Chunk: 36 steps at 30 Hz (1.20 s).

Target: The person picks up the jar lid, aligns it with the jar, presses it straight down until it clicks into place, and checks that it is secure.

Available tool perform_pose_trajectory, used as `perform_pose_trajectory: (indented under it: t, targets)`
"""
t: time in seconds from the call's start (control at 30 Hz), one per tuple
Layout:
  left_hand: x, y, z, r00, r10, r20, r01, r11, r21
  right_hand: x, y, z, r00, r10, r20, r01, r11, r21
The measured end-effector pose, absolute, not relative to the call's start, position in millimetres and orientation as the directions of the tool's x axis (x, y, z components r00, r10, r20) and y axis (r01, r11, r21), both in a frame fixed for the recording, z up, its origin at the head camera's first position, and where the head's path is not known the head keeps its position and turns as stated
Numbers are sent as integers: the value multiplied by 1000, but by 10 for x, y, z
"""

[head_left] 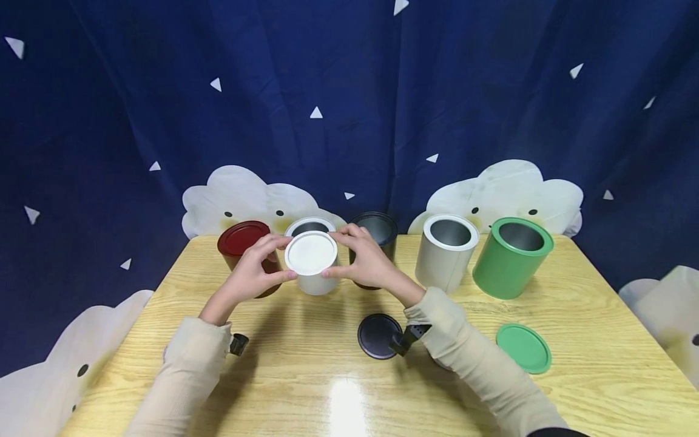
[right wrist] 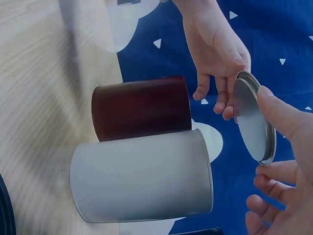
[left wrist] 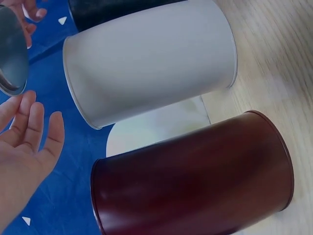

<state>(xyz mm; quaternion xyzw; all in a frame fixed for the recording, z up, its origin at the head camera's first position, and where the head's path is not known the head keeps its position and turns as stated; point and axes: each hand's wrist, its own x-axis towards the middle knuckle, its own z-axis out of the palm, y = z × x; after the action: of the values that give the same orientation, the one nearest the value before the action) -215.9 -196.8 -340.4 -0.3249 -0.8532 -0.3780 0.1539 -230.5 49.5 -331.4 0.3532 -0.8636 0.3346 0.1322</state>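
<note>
A round white lid is held up by its rim, tilted, above and in front of an uncovered white can. My left hand has thumb and fingers at the lid's left edge; my right hand grips the opposite edge between thumb and fingers. Seen in the right wrist view, the lid's metallic underside is apart from the can. Behind my left hand stands a dark red can with its red top covered. An open black can is partly hidden by my right hand.
Farther right stand an open off-white can and an open green can. A black lid and a green lid lie on the wooden table. A blue curtain hangs behind the table.
</note>
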Motion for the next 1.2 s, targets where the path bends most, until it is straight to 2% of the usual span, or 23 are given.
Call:
perform_pose_trajectory:
  t: [0.2,0.5,1.2]
  targets:
    - [-2232,-1975,-3403,-732,436,523,680,518,519,-2369,484,-3277,-727,-523,445,-687,544,-482]
    - [-2379,-1975,-3320,-764,438,475,645,541,540,-2540,467,-3164,-760,-522,386,-648,569,-506]
    - [-2673,-2038,-3244,-785,447,429,619,563,548,-2868,381,-3133,-790,-532,304,-606,606,-514]
